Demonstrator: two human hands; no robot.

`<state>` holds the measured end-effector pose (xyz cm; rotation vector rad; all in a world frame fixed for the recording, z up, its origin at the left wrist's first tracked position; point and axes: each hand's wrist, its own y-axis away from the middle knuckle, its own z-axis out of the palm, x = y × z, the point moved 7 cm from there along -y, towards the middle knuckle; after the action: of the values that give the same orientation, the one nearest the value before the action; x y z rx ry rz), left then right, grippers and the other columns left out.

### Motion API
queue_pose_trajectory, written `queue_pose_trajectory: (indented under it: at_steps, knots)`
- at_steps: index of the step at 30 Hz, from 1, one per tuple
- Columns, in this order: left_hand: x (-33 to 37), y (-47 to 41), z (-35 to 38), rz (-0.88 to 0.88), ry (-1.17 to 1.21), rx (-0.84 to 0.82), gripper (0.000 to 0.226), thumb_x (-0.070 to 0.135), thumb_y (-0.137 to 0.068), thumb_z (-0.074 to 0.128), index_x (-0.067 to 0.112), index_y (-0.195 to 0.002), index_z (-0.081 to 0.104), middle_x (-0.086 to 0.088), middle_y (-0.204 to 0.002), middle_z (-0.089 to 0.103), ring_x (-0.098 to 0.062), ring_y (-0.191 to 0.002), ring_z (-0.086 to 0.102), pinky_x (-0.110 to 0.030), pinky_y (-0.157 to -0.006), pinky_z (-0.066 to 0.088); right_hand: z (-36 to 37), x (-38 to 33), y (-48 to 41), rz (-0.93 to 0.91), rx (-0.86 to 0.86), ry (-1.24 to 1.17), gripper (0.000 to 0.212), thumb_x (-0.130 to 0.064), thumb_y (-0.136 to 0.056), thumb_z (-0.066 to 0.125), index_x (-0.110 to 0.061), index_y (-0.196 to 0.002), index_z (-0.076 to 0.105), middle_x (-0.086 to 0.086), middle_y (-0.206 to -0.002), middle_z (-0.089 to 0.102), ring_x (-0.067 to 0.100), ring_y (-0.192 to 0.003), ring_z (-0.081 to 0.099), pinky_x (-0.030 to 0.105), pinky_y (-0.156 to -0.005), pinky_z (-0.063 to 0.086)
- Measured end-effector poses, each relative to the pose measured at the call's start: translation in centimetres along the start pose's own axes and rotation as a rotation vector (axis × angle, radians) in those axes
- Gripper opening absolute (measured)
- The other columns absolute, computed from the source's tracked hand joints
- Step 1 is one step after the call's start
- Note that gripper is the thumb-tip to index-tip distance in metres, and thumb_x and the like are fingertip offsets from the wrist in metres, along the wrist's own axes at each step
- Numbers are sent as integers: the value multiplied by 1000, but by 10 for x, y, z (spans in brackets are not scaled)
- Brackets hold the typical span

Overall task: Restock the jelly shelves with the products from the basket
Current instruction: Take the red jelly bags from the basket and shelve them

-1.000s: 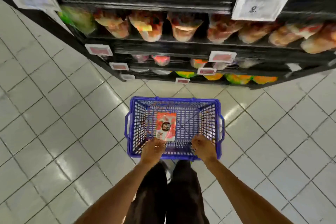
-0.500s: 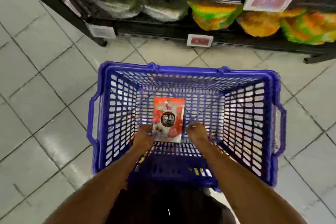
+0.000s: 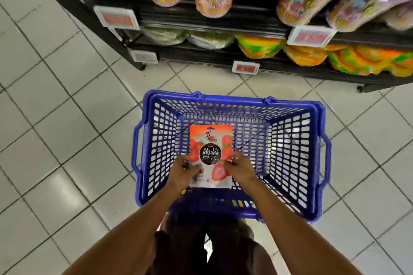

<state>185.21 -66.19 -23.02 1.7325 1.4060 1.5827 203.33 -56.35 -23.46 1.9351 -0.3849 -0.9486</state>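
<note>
Lying between both hands inside the blue basket (image 3: 297, 154), the strawberry jelly pouch (image 3: 211, 147) is being pinched by the left hand (image 3: 184, 173) and right hand (image 3: 240, 168) at its lower side edges.

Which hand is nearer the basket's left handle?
Left. The left hand holds the jelly pouch on the side toward the left handle; the right hand holds its opposite edge.

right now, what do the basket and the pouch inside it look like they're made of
The basket: rigid moulded plastic, blue, slightly glossy; the lattice walls and one-piece rim suggest it. The pouch: thin printed plastic film, possibly foil-lined, glossy; flat sealed edges and a sharp colour print show it.
</note>
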Motion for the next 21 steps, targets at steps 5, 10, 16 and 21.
queue_pose_trajectory:
  at_steps: [5, 10, 16, 21]
  knots:
    - [116, 143, -47, 180, 67, 22, 35, -11, -80, 70, 13, -90, 47, -5, -77, 62, -1, -55, 64, -19, -51, 53, -63, -101, 144, -178, 29, -150, 18, 7, -85, 68, -10, -80, 62, -3, -67, 68, 4, -58, 61, 23, -59, 51]
    - [252, 293, -98, 388, 151, -21, 31, -17, -80, 66, 4, -96, 50, 3, -70, 68, -6, -59, 68, -19, -52, 54, -128, -214, 292, -352, 29, -285, 22, 6, -84, 69, -15, -91, 64, -9, -69, 72, 1, -62, 66, 15, -56, 51]
    - [388, 450, -161, 693, 219, 59, 31, -9, -86, 65, 14, -103, 54, 0, -90, 69, -11, -75, 70, -28, -67, 56, -188, -352, 444, -627, 24, -372, 33, 0, -81, 75, -23, -98, 57, -11, -72, 65, 8, -72, 64, 24, -66, 52]
    - [462, 519, -204, 832, 305, 122, 32, 8, -87, 71, 24, -111, 58, -2, -105, 71, -16, -91, 71, -23, -69, 55, -218, -436, 528, -839, 45, -446, 40, -11, -79, 80, -24, -108, 56, -6, -94, 74, 13, -84, 72, 21, -65, 55]
